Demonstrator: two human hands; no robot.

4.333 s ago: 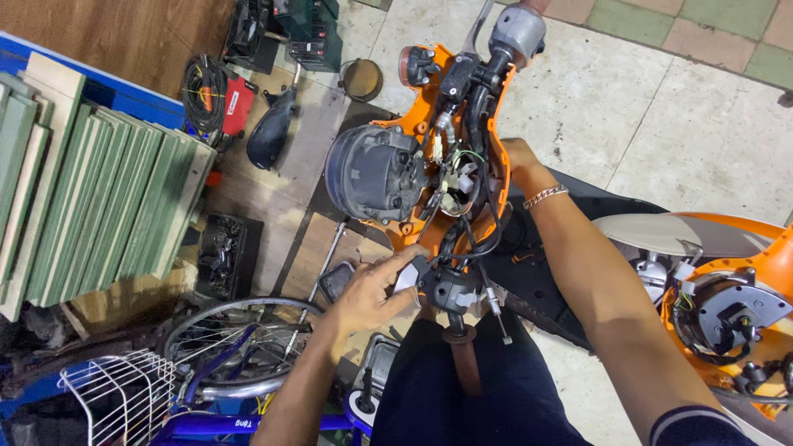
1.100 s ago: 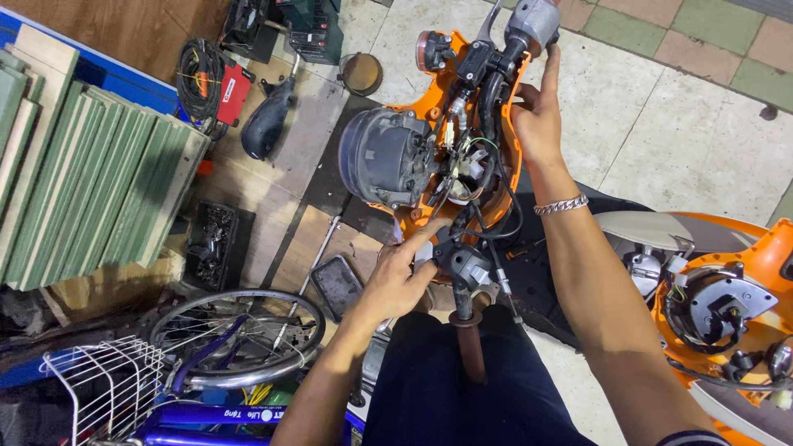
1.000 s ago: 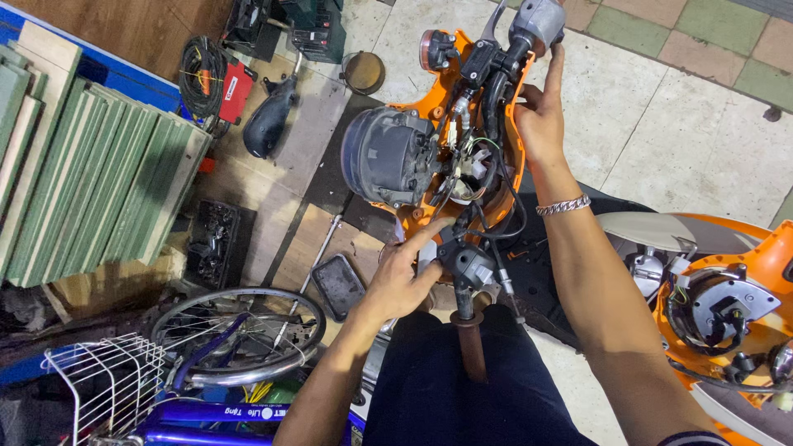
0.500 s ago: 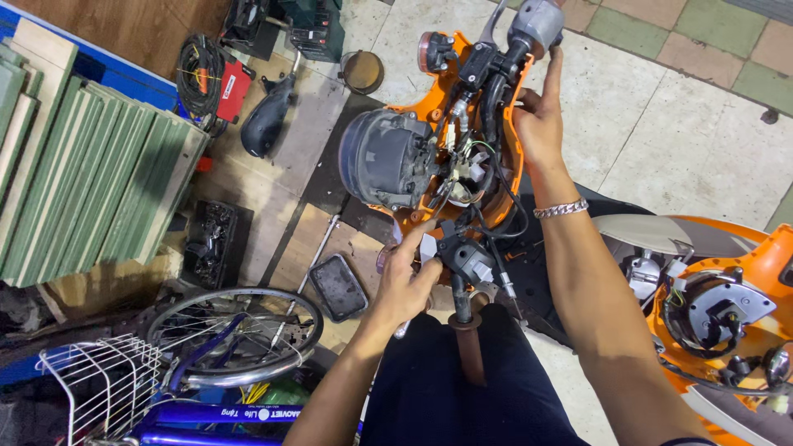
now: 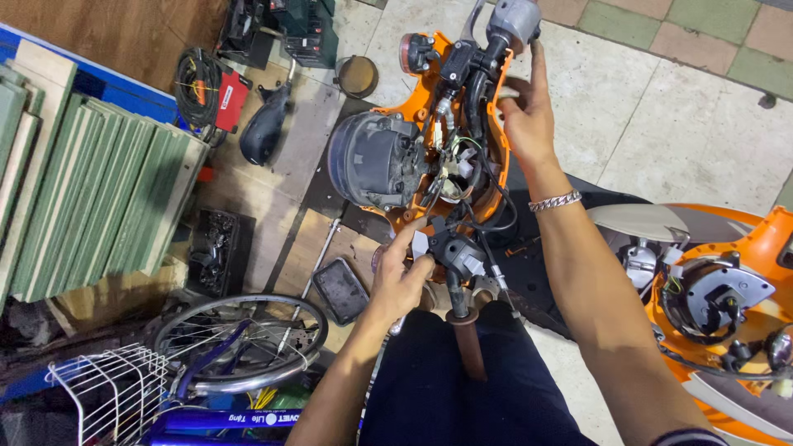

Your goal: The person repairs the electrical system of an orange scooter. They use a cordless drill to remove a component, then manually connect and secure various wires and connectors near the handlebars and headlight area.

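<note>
Orange plastic scooter handlebar cowling (image 5: 487,177), stripped open with black cables showing, fills the upper middle of the frame. Left hand (image 5: 401,277), low centre, pinches the black switch housing (image 5: 458,252) on the near handlebar end, fingers curled round it above the bare brown grip tube (image 5: 469,347). Right hand (image 5: 527,116), top centre, closes around the far handlebar, forefinger stretched toward the grey switch unit (image 5: 514,16). Just left of the cowling sits the round dark headlamp (image 5: 372,161). A bicycle wheel (image 5: 239,343) lies lower left, beside green boards (image 5: 91,198).
</note>
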